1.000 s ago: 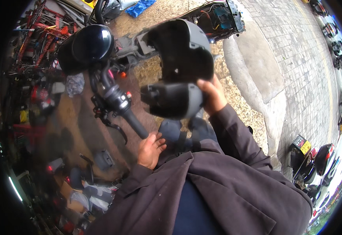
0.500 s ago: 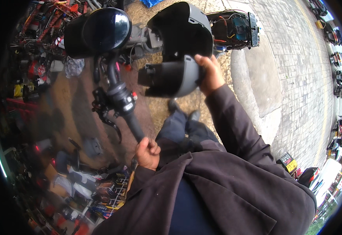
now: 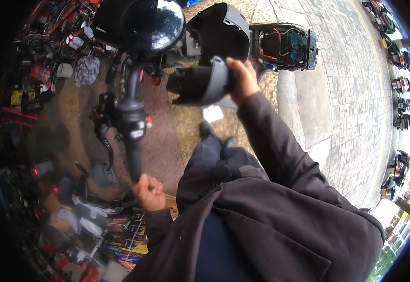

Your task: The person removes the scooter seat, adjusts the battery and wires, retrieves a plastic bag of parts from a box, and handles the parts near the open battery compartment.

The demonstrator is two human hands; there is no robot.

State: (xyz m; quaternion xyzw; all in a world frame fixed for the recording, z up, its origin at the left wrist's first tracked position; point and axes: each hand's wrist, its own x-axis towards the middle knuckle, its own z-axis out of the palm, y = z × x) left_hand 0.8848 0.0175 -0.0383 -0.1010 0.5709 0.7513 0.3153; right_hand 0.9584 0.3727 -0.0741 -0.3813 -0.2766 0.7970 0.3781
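Note:
With my right hand (image 3: pixel 245 82) I grip the edge of a curved plastic cover (image 3: pixel 198 85), black inside with a grey rim, thumb on top and fingers behind it. The cover hangs between the handlebar and the exposed rear of a motorbike or scooter. My left hand (image 3: pixel 150 192) is closed at the tip of a black handlebar grip (image 3: pixel 133 162). Ahead of that grip are the switch housing (image 3: pixel 132 123) with a red button and a brake lever (image 3: pixel 108 152). A round mirror (image 3: pixel 160 26) rises at the bar's far end.
At the far right of the cover, an open frame (image 3: pixel 282 47) shows wires and a teal part. Tools and parts (image 3: pixel 50 42) crowd the left side, with boxes (image 3: pixel 129 235) at lower left. Grey paving (image 3: pixel 355 80) runs along the right, past parked two-wheelers (image 3: pixel 402 101).
The handlebar grip has swung left, my left hand going with it. The mirror appears farther right. The cover, still in my right hand, has shifted slightly up and left. A white patch shows on the ground.

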